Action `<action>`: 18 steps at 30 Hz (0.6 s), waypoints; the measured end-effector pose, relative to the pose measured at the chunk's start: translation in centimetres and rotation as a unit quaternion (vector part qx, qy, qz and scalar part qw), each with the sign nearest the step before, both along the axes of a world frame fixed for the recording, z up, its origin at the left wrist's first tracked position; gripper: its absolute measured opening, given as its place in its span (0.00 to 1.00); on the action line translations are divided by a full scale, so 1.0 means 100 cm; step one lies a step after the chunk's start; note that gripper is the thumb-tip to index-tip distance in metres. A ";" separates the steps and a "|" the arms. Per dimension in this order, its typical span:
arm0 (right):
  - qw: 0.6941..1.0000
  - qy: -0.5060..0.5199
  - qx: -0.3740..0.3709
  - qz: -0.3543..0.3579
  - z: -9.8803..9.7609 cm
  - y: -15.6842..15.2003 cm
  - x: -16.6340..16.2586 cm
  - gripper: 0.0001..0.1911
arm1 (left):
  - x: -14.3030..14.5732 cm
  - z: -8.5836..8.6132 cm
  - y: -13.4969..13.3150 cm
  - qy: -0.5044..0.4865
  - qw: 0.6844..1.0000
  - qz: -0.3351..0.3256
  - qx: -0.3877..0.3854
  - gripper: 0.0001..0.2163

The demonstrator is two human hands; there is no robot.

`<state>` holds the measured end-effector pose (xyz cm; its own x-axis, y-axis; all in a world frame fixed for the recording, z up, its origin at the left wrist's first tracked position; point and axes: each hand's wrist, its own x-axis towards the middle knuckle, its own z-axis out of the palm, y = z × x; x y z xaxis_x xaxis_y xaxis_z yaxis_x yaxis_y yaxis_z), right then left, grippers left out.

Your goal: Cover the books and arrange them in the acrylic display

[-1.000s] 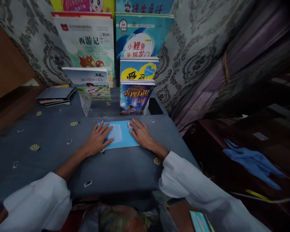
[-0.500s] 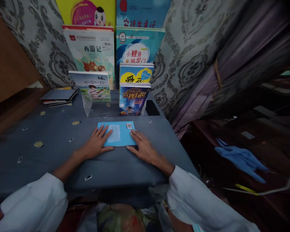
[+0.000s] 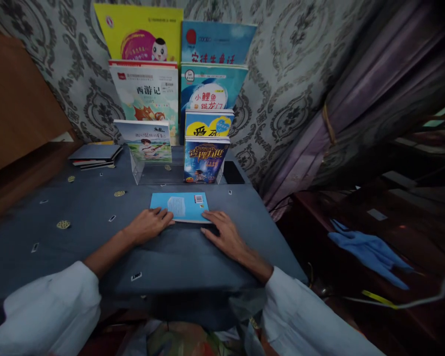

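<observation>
Your book (image 3: 180, 206) is light blue with a white patch. The cloth (image 3: 96, 222) over the desk is slate grey, dotted with small gold discs. Your sleeves (image 3: 48, 311) are white. Beyond the desk's far edge, the wall (image 3: 282, 74) shows grey damask, and the curtain (image 3: 374, 84) is purple.

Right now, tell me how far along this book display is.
Done: seven books stand upright in tiers at the wall. In hand: the blue book lies flat on the table, left hand and right hand touching its near edge, not gripping. Left, seemingly: it is not yet standing, the clear stand's front-left slot looks bare, and a stack lies flat far left.
</observation>
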<state>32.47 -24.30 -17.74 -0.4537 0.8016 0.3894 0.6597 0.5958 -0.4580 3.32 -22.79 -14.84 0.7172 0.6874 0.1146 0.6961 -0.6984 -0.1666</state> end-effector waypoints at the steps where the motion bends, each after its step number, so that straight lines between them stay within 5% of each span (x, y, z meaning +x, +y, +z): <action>1: 1.000 0.016 -0.002 -0.001 0.002 0.002 0.001 0.20 | 0.001 0.004 0.000 0.005 1.000 -0.005 0.004 0.22; 10: 0.990 0.128 -0.060 0.003 0.018 0.030 0.007 0.10 | 0.000 0.035 -0.014 -0.061 0.995 0.058 -0.046 0.22; 18: 0.956 0.214 -0.177 0.091 0.023 0.038 -0.007 0.16 | -0.022 0.090 -0.009 -0.170 0.971 0.030 -0.166 0.24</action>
